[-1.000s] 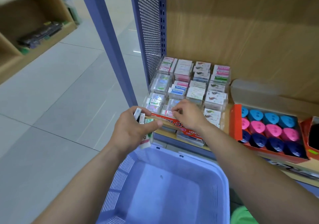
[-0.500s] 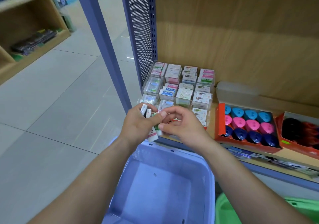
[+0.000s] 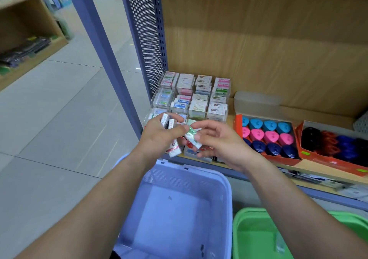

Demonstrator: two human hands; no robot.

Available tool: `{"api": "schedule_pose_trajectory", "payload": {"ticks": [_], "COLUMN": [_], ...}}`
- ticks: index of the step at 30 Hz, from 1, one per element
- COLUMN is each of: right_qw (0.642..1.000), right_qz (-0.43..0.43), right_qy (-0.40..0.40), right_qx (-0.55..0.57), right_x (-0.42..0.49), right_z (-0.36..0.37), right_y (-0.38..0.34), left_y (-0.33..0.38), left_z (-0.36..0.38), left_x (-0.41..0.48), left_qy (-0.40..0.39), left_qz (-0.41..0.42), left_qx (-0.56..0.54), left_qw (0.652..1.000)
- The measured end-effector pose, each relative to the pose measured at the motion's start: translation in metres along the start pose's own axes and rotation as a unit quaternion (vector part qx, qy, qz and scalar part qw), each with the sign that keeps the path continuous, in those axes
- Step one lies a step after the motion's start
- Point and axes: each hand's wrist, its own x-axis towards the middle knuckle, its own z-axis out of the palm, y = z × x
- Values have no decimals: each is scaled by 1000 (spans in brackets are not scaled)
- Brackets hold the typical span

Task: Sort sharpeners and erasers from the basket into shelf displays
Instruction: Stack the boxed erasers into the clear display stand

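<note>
A shop aisle with a pale tiled floor (image 3: 59,119), and a wood-backed shelf (image 3: 258,49) with a perforated blue upright (image 3: 145,39) at its left end. The clear eraser display (image 3: 191,97) stands hard against that upright, its compartments stacked with small wrapped blocks.

Both hands hover just in front of the display, over its front row, which they partly hide. The left hand (image 3: 159,139) is curled round a bundle of erasers (image 3: 175,150) held roughly upright, with ends sticking out above and below the fist. The right hand (image 3: 217,141) touches it, pinching a green-wrapped eraser (image 3: 192,136) between thumb and forefinger while the other fingers hang loosely curled beneath.

That eraser's long axis is tilted, its upper end pointing toward the display and its lower end back toward the person. The right hand is the nearer to the open compartments, and its forearm comes in from the right of the display. So the placing looks like a short push forward, with the block turned to lie flat like its neighbours (which compartment matches it I cannot tell, as the labels are too small).

Just right of the display sits a red box of sharpeners (image 3: 266,137) in blue, pink and navy rows. Below the display, nearer the person, is the blue basket (image 3: 227,189), its floor almost bare, with a green basket (image 3: 249,215) beside it.
</note>
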Motion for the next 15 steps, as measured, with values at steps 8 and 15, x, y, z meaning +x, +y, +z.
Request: {"api": "schedule_pose_trajectory", "payload": {"ticks": [8,15], "right_qw": [1000,993], "right_qz": [-2,-23], "right_qy": [7,-18], "right_qx": [9,-117], "right_x": [5,13], "right_z": [-6,0], "right_y": [4,2], "left_y": [-1,-4], "left_z": [0,-4], "left_x": [2,1], "left_qy": [6,-3], "left_qz": [3,9], "left_qx": [15,39], "left_qw": [1000,999]}}
